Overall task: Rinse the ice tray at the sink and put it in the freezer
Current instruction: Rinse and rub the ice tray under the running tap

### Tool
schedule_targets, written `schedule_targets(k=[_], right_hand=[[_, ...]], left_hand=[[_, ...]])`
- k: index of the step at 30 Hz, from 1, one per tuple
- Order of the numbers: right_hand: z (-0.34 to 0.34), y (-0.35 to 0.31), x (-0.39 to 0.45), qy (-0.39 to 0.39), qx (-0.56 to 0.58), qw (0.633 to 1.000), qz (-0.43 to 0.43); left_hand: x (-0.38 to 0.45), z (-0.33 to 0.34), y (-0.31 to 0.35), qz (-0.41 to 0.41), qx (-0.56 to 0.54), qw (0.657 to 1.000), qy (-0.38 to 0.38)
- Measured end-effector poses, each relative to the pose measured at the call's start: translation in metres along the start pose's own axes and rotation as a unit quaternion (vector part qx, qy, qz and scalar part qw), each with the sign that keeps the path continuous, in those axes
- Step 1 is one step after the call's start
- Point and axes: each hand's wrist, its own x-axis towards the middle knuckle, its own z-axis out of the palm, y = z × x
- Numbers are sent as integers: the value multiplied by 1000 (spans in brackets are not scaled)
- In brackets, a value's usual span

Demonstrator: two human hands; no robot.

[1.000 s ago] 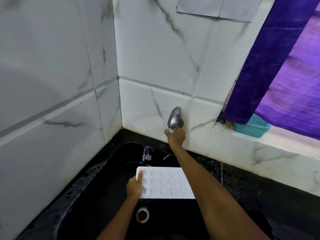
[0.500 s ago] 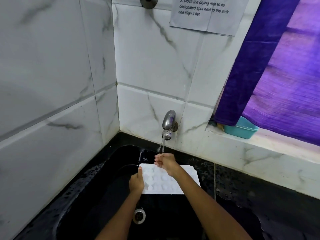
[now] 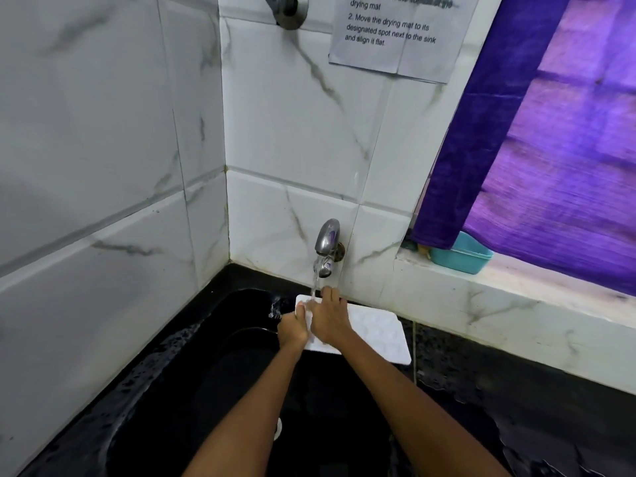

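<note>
Under the running tap (image 3: 326,247), left hand (image 3: 293,328) grips ice tray (image 3: 373,333); right hand (image 3: 328,321) rests flat.

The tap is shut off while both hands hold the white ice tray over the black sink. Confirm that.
Not quite: the tap is running, its stream landing by the hands, as the head view shows. Both the left hand and right hand are on the white ice tray over the black sink.

Wall paper (image 3: 399,32): "2. Move the drying mat…"; line above blurred, perhaps unreadable.
</note>
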Motion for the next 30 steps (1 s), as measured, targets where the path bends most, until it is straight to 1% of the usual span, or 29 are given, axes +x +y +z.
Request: schedule_targets(k=[3,5,7,10,11,14,15,18,19,22,23,27,29,30], right_hand=[[-8,2,5,-17,-38,998,-41],[-13,2,9,1,-80,996,-38],[-15,-2,11,13,-96,995,-27],[-11,-1,10,-40,-70,996,-47],[-9,1,9,-45,-65,996,-45],[-8,0,12,-5,-59,998,-23],[-8,-2,13,-10,-48,999,-21],[-8,4,13,-74,1,997,-22],[-7,7,12,-72,6,997,-15],[-1,3,10,-17,-15,1000,14],[1,-1,9,-10,-11,1000,15],[3,9,-1,-48,63,996,-40],[7,21,-9,-24,87,996,-25],[9,23,-11,-17,81,997,-7]], left_hand=[[2,-5,-3,-25,0,999,35],[2,-3,-1,-14,9,999,31],[0,-2,1,-3,22,999,29],[4,-9,-2,-11,32,998,48],[5,-11,-3,-9,39,998,50],[2,-6,1,19,43,998,43],[1,-5,2,20,38,998,39],[5,-11,2,0,32,998,46],[7,-12,2,0,33,998,44],[1,-6,4,12,22,999,29],[-1,-3,4,11,17,999,29],[1,-17,-3,-30,0,997,69],[4,-25,-7,-43,-19,995,87],[3,-26,-8,-42,-25,995,88]])
